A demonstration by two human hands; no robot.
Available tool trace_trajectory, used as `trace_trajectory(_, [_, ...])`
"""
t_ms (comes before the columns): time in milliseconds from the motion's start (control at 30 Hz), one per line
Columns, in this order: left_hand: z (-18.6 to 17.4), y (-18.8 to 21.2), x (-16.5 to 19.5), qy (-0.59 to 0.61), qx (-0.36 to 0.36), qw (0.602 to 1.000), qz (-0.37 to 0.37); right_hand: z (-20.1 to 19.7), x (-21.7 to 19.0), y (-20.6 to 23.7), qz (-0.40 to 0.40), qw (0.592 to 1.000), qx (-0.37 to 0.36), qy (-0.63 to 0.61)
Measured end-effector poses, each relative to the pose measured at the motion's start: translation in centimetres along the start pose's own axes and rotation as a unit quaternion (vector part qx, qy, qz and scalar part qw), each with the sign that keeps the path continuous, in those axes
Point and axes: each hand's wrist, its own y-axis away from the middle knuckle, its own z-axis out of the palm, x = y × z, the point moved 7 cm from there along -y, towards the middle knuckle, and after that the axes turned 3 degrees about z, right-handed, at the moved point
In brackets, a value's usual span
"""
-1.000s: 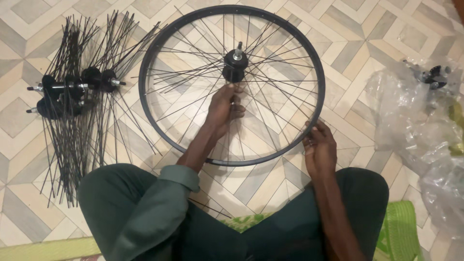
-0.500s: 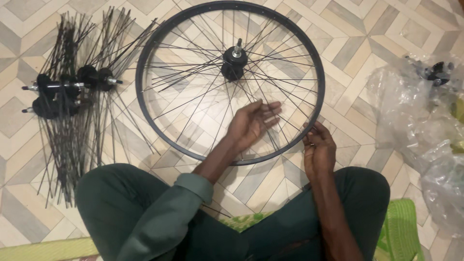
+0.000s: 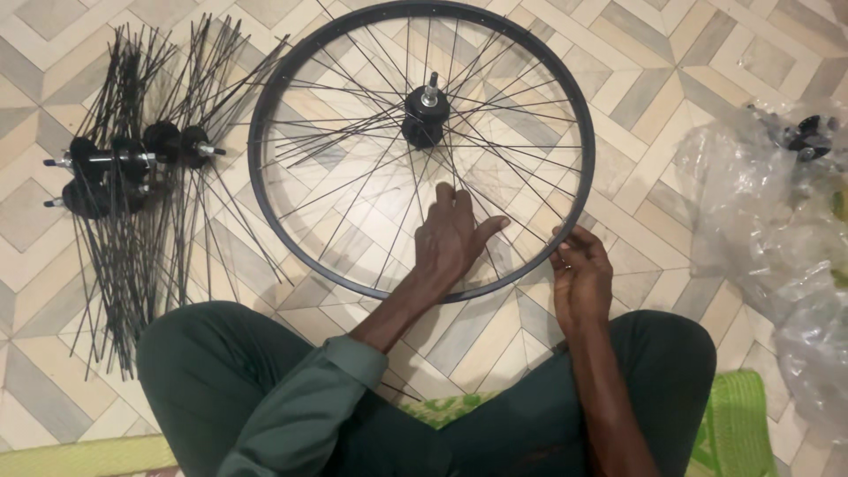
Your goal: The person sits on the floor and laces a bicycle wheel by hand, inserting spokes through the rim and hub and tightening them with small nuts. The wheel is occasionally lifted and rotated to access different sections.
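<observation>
A black bicycle wheel rim (image 3: 265, 106) lies flat on the tiled floor in front of me, its thin spokes running to a black hub (image 3: 424, 119) in the middle. My left hand (image 3: 452, 237) rests palm down on the near spokes, fingers apart, holding nothing. At the rim's near right edge, the fingers of my right hand (image 3: 579, 276) are closed on the rim. I sit cross-legged in green trousers just behind the wheel.
To the left lie several black hubs (image 3: 132, 163) with long loose spokes fanned out over the floor. Crumpled clear plastic bags (image 3: 768, 230) sit at the right, one holding a small black part (image 3: 808, 137). A green mat (image 3: 738, 424) is under me.
My left hand has drawn back from the hub to the near spokes and spread flat. My right hand has stayed on the rim.
</observation>
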Motion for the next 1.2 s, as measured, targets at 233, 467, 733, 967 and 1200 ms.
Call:
trace_trajectory(233, [-4.8, -0.7, 2.7, -0.1, 0.229, 0.952, 0.179, 0.4, -0.3, 0.1, -0.003, 1.0, -0.003, -0.003])
trace_trajectory(467, [-9.6, -10.1, -2.8, -0.315, 0.233, 0.898, 0.2, 0.5, -0.3, 0.1, -0.013, 1.0, -0.009, -0.015])
trace_trajectory(733, [-9.1, -16.4, -7.9, -0.405, -0.063, 0.88, 0.239, -0.1, 0.0, -0.5, -0.008, 0.999, -0.009, -0.038])
trace_trajectory(967, [-9.4, -15.1, -8.0, -0.422, -0.077, 0.871, 0.241, 0.3, -0.1, -0.3, -0.011, 0.999, -0.02, -0.04])
trace_trajectory(1200, [-12.1, -9.7, -3.9, -0.359, 0.139, 0.862, 0.33, 0.5, -0.5, 0.0, 0.003, 1.0, -0.001, -0.019])
